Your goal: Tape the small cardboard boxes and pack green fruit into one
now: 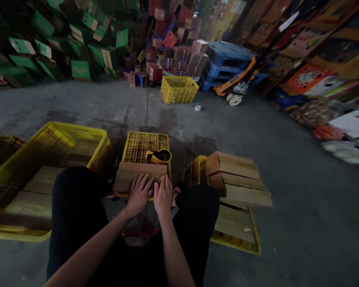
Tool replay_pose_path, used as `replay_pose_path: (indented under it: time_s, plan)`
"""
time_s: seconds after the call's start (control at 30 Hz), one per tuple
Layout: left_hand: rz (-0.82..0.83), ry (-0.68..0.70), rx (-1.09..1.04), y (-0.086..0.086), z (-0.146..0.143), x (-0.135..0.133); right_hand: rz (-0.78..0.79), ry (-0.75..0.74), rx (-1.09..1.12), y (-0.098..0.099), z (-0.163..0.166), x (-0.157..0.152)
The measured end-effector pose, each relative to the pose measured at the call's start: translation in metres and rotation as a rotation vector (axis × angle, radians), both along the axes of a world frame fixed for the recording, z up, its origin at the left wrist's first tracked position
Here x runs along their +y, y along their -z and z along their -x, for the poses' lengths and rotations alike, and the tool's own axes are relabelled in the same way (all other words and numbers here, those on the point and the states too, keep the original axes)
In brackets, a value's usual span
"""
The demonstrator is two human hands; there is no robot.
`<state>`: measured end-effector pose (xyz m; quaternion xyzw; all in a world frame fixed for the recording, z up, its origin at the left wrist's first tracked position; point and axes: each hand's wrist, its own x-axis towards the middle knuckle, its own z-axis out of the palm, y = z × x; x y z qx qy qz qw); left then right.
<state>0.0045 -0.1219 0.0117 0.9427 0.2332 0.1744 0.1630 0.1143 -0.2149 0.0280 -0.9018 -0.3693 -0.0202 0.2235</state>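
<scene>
A person's left hand (pixel 139 193) and right hand (pixel 163 194) lie side by side, fingers (pixel 143 183) spread flat and released, pressing on a brown cardboard box (pixel 137 175). The box rests across the near rim of an upturned yellow plastic crate (pixel 145 145) with a gridded top. Just beyond the fingertips sits a yellow-and-black tape dispenser (pixel 159 156). Right of the fingers, flat cardboard sheets (pixel 239 179) are stacked on another yellow crate (pixel 242 241); to the left, a large yellow mesh crate (pixel 74 137) holds more cardboard. Farther off on the grey concrete floor (pixel 287 167) stands a yellow basket (pixel 179 89).
</scene>
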Motion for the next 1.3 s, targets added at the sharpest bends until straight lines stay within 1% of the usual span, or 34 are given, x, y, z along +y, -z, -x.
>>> replay_pose_path:
  time_s: [0.17, 0.3, 0.43, 0.57, 0.7, 0.77, 0.87, 0.93, 1.07, 1.17, 1.3]
  plan:
    - [-0.013, -0.014, 0.009, -0.001, -0.002, -0.002, -0.131, 0.011, 0.05, 0.018, -0.02, 0.014]
    - [-0.011, -0.025, 0.005, -0.002, -0.004, -0.004, -0.211, 0.019, 0.161, 0.026, -0.031, 0.014]
    - [-0.024, -0.034, 0.004, -0.004, -0.005, -0.006, -0.242, 0.023, 0.254, 0.026, -0.029, 0.001]
    - [-0.053, -0.066, 0.003, -0.005, -0.009, -0.01, -0.278, 0.041, 0.299, 0.028, -0.02, -0.018]
    - [-0.073, -0.111, 0.028, -0.009, -0.018, -0.019, -0.35, 0.057, 0.332, 0.033, -0.008, -0.035]
    - [-0.074, -0.069, 0.046, -0.012, -0.024, -0.024, -0.379, 0.068, 0.36, 0.035, -0.003, -0.04]
    - [-0.067, 0.072, 0.067, -0.016, -0.031, -0.029, -0.397, 0.069, 0.399, 0.035, 0.001, -0.046]
    - [-0.064, 0.123, 0.085, -0.017, -0.034, -0.031, -0.397, 0.061, 0.401, 0.034, 0.003, -0.047]
    - [-0.064, 0.136, 0.088, -0.013, -0.035, -0.031, -0.404, 0.085, 0.375, 0.031, 0.005, -0.049]
    - [-0.077, 0.141, 0.072, -0.009, -0.033, -0.032, -0.391, 0.113, 0.403, 0.029, 0.006, -0.049]
    - [-0.106, 0.141, 0.07, -0.004, -0.033, -0.033, -0.436, 0.145, 0.438, 0.021, 0.007, -0.047]
